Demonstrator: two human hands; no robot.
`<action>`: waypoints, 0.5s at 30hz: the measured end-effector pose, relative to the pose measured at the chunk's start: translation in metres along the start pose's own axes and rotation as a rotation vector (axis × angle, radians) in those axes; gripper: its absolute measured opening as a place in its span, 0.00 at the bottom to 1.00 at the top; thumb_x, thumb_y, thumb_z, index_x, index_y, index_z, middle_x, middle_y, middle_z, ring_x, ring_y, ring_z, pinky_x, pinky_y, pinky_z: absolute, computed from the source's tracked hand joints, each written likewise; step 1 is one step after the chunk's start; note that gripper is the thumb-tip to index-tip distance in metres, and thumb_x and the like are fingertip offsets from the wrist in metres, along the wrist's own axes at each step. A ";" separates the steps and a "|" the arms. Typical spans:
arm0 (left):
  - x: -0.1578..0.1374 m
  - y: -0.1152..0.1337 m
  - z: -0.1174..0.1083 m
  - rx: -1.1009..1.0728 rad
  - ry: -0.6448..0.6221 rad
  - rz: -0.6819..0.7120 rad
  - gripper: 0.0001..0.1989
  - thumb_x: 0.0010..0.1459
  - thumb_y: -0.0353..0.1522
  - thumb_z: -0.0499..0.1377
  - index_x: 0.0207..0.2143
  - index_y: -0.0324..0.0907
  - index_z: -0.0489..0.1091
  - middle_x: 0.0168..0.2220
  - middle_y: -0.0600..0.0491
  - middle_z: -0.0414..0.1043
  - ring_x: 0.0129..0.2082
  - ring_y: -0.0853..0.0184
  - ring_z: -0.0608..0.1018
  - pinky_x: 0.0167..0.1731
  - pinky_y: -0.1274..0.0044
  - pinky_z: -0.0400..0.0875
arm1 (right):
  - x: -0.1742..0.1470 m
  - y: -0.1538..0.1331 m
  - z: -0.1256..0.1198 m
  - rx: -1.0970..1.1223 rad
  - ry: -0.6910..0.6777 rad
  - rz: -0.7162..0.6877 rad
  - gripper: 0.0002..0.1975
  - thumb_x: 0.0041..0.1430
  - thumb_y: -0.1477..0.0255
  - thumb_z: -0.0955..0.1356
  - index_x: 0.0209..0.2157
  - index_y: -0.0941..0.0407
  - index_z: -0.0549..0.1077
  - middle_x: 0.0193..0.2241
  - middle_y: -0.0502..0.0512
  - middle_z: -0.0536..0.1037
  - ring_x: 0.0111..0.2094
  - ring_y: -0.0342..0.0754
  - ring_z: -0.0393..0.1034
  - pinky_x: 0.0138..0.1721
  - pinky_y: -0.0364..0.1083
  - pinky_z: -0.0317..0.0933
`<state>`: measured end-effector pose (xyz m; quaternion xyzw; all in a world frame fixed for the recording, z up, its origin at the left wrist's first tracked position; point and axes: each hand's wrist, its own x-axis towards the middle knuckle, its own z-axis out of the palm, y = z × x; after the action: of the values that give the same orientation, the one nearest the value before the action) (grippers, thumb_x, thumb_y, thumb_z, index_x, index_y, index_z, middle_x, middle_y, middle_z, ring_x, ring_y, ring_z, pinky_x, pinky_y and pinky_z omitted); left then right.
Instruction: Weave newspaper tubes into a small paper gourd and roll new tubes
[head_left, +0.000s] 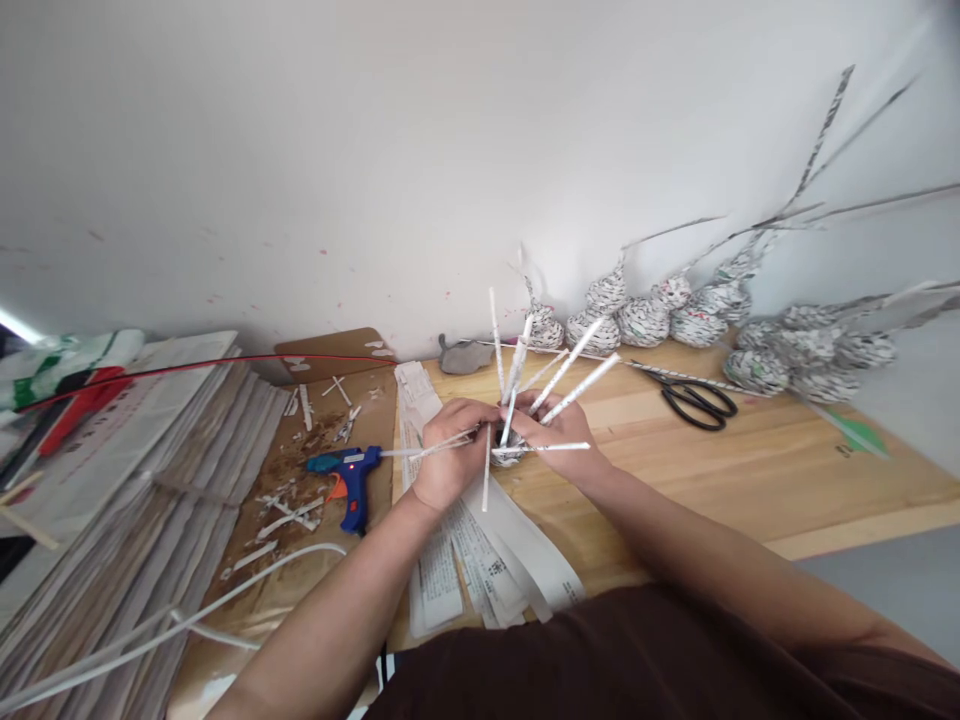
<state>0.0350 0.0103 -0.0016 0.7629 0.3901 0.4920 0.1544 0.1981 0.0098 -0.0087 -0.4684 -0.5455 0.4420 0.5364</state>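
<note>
Upward, the white wall [420, 140] runs out of view; the wooden table [810, 470] partly disappears behind my dark shirt [600, 665], and the newspaper stack [191, 480] is cut off at left. Near the paper strips [499, 580], my left hand [456, 445] and right hand [564, 442] grip the small woven piece [508, 458], hiding most of its body.

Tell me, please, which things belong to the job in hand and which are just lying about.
Job: rolled paper sticks, in left hand and right hand; probably paper strips, glue gun, scissors.
Apparently lying about: paper scraps, grey object, woven paper shapes.
</note>
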 end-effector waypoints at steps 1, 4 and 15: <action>0.000 0.000 0.000 -0.003 -0.007 0.008 0.08 0.55 0.23 0.59 0.33 0.43 0.76 0.33 0.52 0.78 0.34 0.68 0.78 0.37 0.77 0.71 | 0.000 0.000 0.000 -0.028 0.011 -0.002 0.06 0.48 0.71 0.71 0.30 0.57 0.78 0.25 0.52 0.79 0.27 0.47 0.73 0.29 0.44 0.66; 0.001 0.000 -0.001 -0.020 -0.015 0.009 0.09 0.55 0.23 0.59 0.34 0.42 0.76 0.34 0.51 0.78 0.35 0.68 0.78 0.37 0.77 0.72 | -0.001 -0.004 0.001 -0.075 0.025 -0.030 0.06 0.51 0.71 0.69 0.30 0.57 0.78 0.24 0.51 0.78 0.26 0.46 0.73 0.28 0.44 0.65; 0.001 0.002 0.001 -0.048 0.019 -0.065 0.06 0.55 0.24 0.60 0.32 0.42 0.76 0.31 0.51 0.78 0.33 0.66 0.78 0.37 0.75 0.72 | -0.003 -0.011 0.004 -0.041 0.009 0.028 0.05 0.47 0.71 0.70 0.27 0.57 0.73 0.23 0.51 0.76 0.23 0.45 0.70 0.26 0.44 0.64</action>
<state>0.0365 0.0098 -0.0007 0.7411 0.4043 0.5031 0.1850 0.1931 0.0046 0.0018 -0.4887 -0.5456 0.4360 0.5229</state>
